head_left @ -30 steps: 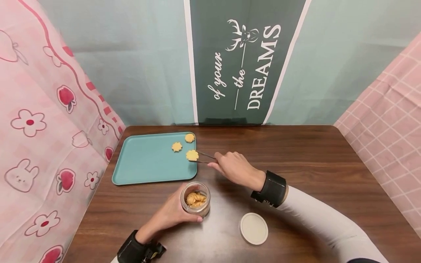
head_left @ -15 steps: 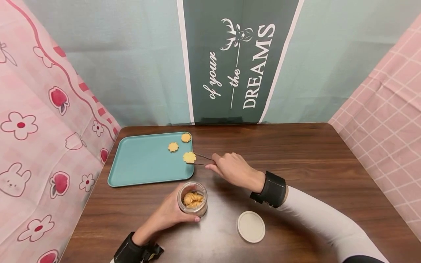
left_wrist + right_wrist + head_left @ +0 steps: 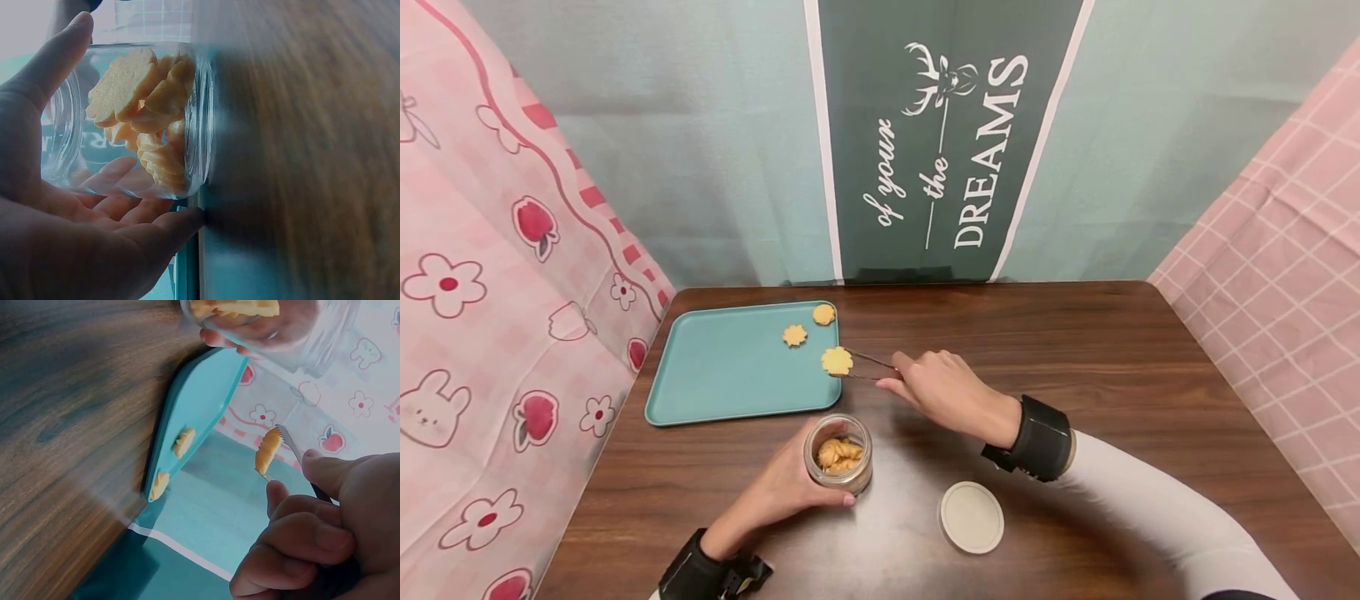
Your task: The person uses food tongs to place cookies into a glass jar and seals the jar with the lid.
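My left hand [image 3: 781, 487] is wrapped around a clear glass jar [image 3: 862, 481], which stands upright on the table without its lid. Several flower-shaped cookies [image 3: 164, 94] are inside, piled near the jar's bottom. In my right hand [image 3: 953, 392] are metal tongs [image 3: 292, 445] with toothed tips, pinched between thumb and fingers. The tongs grip one flower-shaped cookie [image 3: 837, 361] by its edges, raised over the right rim of the teal tray [image 3: 722, 375]. Two more cookies lie on that tray, one cookie [image 3: 795, 335] inward and another cookie [image 3: 823, 314] at the far right corner.
A round off-white lid [image 3: 972, 517] lies flat on the wooden table [image 3: 1075, 350], right of the jar. Fabric backdrops surround the table: a green curtain [image 3: 737, 150] behind, a pink patterned cloth [image 3: 490, 333] to the left and a pink checked cloth [image 3: 1277, 292] to the right.
The head view has shifted slightly. Over the last half second my right hand, with tongs and cookie, has drifted a little to the right. My left hand and the jar have stayed put.
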Tool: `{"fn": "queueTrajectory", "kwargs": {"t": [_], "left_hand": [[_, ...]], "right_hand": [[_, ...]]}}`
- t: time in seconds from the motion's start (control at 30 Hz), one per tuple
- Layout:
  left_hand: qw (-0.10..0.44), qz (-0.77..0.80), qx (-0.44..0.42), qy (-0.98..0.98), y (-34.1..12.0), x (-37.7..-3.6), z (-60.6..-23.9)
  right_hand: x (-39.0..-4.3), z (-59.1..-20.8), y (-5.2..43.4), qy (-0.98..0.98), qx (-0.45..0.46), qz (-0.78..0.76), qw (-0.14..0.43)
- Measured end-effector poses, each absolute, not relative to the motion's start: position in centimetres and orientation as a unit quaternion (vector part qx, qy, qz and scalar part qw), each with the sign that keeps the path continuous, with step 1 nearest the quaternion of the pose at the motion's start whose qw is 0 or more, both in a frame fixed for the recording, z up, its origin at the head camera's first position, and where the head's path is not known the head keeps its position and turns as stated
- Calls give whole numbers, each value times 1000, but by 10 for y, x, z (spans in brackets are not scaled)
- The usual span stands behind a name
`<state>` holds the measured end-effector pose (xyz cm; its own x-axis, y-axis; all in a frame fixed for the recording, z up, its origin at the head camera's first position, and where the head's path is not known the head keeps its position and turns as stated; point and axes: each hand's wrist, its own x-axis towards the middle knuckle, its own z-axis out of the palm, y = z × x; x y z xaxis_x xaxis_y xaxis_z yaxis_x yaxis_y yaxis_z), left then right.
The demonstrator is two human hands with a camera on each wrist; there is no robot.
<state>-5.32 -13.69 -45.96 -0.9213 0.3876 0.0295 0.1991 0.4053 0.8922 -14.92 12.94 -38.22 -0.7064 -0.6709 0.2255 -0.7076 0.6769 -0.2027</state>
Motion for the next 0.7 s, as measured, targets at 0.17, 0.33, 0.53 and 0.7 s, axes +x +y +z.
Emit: {"fn": "queueTrajectory", "kwargs": {"t": [0.17, 0.33, 0.53, 0.7], "left_hand": [[90, 509, 177, 838, -137, -53, -461], [90, 508, 176, 838, -137, -53, -461], [97, 512, 170, 836, -137, -52, -460], [97, 508, 164, 840, -136, -52, -459]], "right_hand": [[-142, -377, 134, -910, 384, 139, 74], [-133, -371, 139, -906, 391, 146, 73], [-121, -364, 144, -899, 401, 152, 89], [-111, -363, 149, -893, 412, 157, 90]]}}
